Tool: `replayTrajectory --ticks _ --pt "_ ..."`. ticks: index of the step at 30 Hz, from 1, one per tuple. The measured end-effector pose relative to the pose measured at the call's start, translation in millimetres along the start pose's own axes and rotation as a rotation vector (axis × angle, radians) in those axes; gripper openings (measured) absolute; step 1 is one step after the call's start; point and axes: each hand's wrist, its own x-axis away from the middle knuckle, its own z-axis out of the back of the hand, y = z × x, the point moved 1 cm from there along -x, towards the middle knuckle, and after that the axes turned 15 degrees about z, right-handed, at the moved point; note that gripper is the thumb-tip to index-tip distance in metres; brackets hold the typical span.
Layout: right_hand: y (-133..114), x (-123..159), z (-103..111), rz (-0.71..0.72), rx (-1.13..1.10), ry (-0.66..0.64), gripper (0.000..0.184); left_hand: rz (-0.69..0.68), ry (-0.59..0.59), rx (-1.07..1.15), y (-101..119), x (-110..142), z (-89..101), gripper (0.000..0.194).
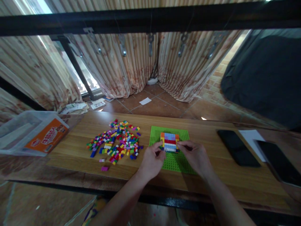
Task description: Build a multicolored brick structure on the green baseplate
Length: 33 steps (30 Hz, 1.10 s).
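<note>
A small multicoloured brick build (169, 142) sits over the green baseplate (178, 164), with orange, light blue, purple, red and white rows showing. My left hand (153, 159) is at its left side, thumb and fingertips closed against the edge near a small green piece. From the right, my right hand (194, 154) pinches at the yellow bricks along that edge. Both hands seem to grip the build by its sides. Whether it is fixed to the baseplate or held just above it, I cannot tell.
A loose pile of toy bricks (119, 139) spreads left of the baseplate, with a magenta brick (104, 169) near the front edge. At far left stands a clear plastic box (35, 131) with an orange label. Two dark phones (237, 147) and white paper (252, 141) lie at right.
</note>
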Motion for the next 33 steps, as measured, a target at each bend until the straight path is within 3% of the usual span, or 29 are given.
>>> replayTrajectory --ticks 6,14,18,21,25,29,33 --pt "3 5 3 -0.006 -0.012 0.022 0.027 0.013 0.051 -0.048 -1 -3 6.4 0.040" --pt "-5 -4 9 -0.073 0.013 0.367 0.033 -0.045 0.185 0.018 10 -8 28.1 0.031" --pt "-21 2 -2 0.085 0.046 0.402 0.028 -0.102 0.260 0.078 11 -8 31.2 0.025" --pt "-37 12 -15 0.258 0.102 0.314 0.024 -0.178 0.286 0.074 12 -1 27.8 0.023" --pt "-54 25 -39 0.457 0.110 0.093 0.017 -0.272 0.349 -0.003 19 10 35.8 0.025" --pt "-62 33 -66 0.585 0.049 -0.075 0.015 -0.327 0.505 0.067 28 9 72.2 0.021" --pt "-64 38 -89 0.585 0.052 -0.204 0.016 -0.255 0.614 0.431 29 1 114.3 0.020"
